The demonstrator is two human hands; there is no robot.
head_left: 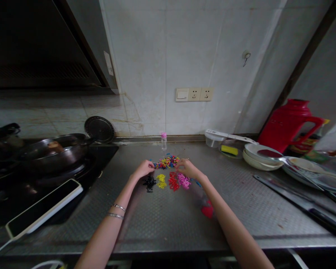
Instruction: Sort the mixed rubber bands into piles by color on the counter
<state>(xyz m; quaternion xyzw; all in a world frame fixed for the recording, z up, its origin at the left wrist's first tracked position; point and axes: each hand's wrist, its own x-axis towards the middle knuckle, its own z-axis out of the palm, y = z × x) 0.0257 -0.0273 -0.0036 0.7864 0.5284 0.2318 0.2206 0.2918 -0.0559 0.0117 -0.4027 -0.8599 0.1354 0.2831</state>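
My left hand (144, 169) is at the left end of a mixed pile of small coloured rubber bands (168, 162), thumb and fingertips pressed together. What they pinch is too small to make out. At the pile's right end, my right hand (188, 169) curls its fingers down, its fingertips partly hidden. Nearer me lie sorted heaps of black bands (149, 184), yellow bands (161, 181), red bands (173, 181) and pink bands (184, 181). A few blue bands (196, 182) show beside my right wrist. Behind the mixed pile stands a small clear bottle (164, 143) with a pink cap.
A clear bag with something red (207, 209) lies by my right forearm. To the left are a wok (56, 151) on the stove and a phone-like device (44, 209). Bowls (261, 158), a knife (294, 201), a yellow sponge (229, 150) and a red thermos (287, 125) are right.
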